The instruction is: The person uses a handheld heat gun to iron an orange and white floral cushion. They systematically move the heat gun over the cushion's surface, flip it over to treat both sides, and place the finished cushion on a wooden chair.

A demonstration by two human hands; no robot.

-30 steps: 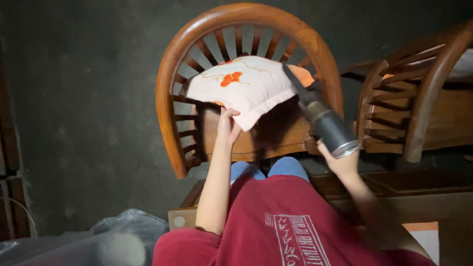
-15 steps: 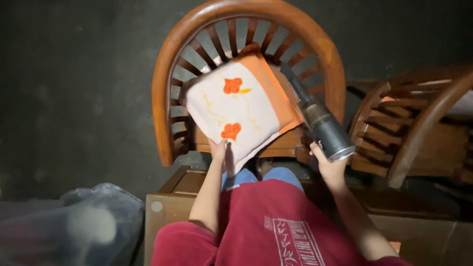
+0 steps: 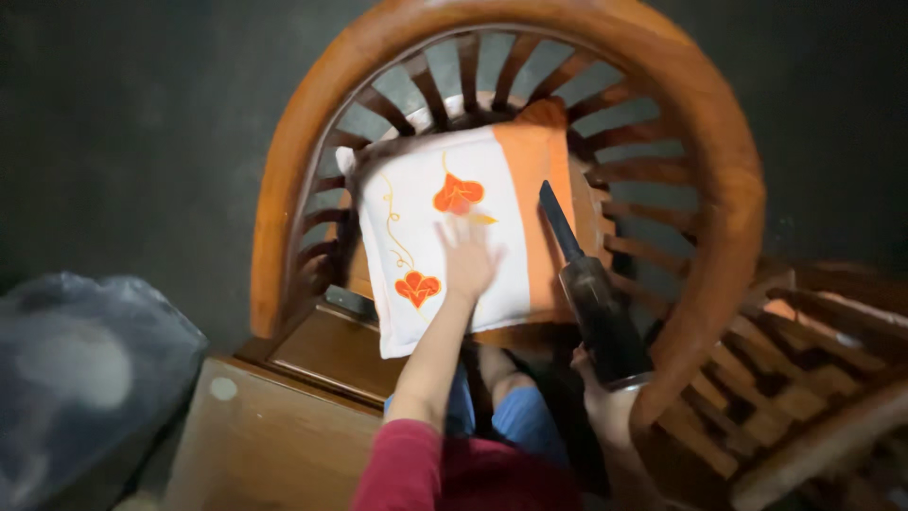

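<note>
On the seat of a round-backed brown wooden chair with slatted spindles (image 3: 728,189) lies a square cream cushion with an orange side band and orange flower embroidery (image 3: 416,218), flat-ish and leaning up toward the chair back. Left hand (image 3: 466,260) rests palm-down on the cushion's lower middle, fingers spread wide, touching the fabric just right of the lower orange flower and below the upper one; nothing gripped. Right hand (image 3: 610,402) sits lower right, closed around the rear end of a dark cylindrical handheld vacuum with a long narrow black nozzle (image 3: 591,293). Nozzle tip points up and left, over the orange band at the cushion's right edge, just beside the left hand's fingers; contact with the fabric cannot be told. Cushion thus lies under the left hand and ahead of the right hand, between both arms and the chair back. Red sleeve (image 3: 407,464) covers the left upper arm, blue trousers (image 3: 525,426) show below between the arms. Crumpled grey plastic bag (image 3: 85,369) sits at far left, well apart from the hands. Light brown wooden board (image 3: 274,435) lies beside the bag, under the left arm. Second wooden slatted chair (image 3: 813,378) stands at lower right, near the right hand. Picture somewhat blurred.
</note>
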